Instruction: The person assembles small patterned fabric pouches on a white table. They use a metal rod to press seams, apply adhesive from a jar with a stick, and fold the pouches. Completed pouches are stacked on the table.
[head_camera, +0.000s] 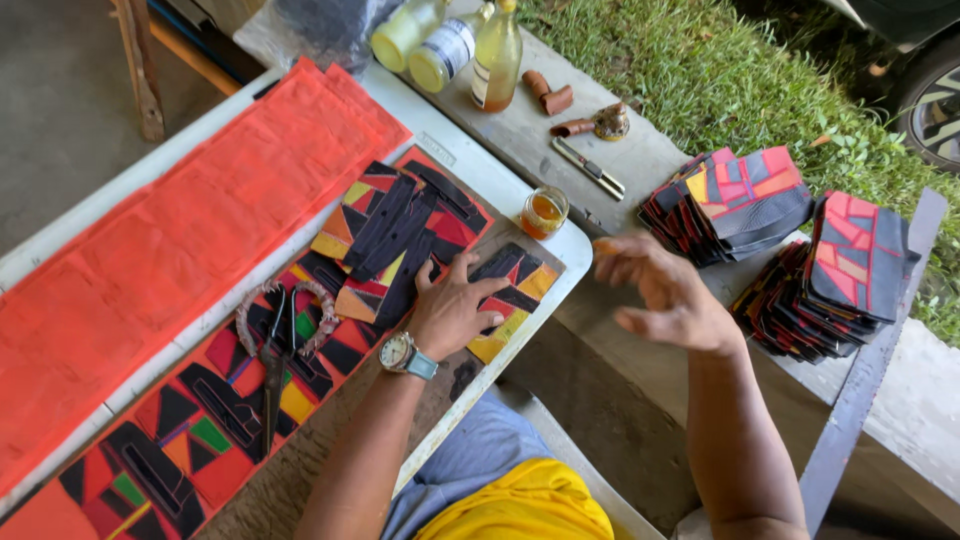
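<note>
— Where are your hands?

— My left hand (452, 310), a watch (400, 352) on its wrist, lies flat with fingers spread on a patchwork piece (512, 292) of black, red and yellow at the near corner of the white table (560, 240). It grips nothing. My right hand (662, 290) hangs in the air past the table's edge, fingers loosely open and blurred, holding nothing that I can make out.

— What lies around them?

— Just beside my left hand sits a pile of dark cut pieces (395, 235) on a long patchwork strip (190, 440). Scissors (275, 350) rest on that strip, to the left of my wrist. A wide red cloth (170, 250) covers the far side of the table. A small jar of amber liquid (544, 212) stands at the table's edge, between my hands. Near my right hand, two stacks of finished patchwork (790, 250) sit on a concrete ledge (640, 150), with three bottles (450, 45) farther back.
</note>
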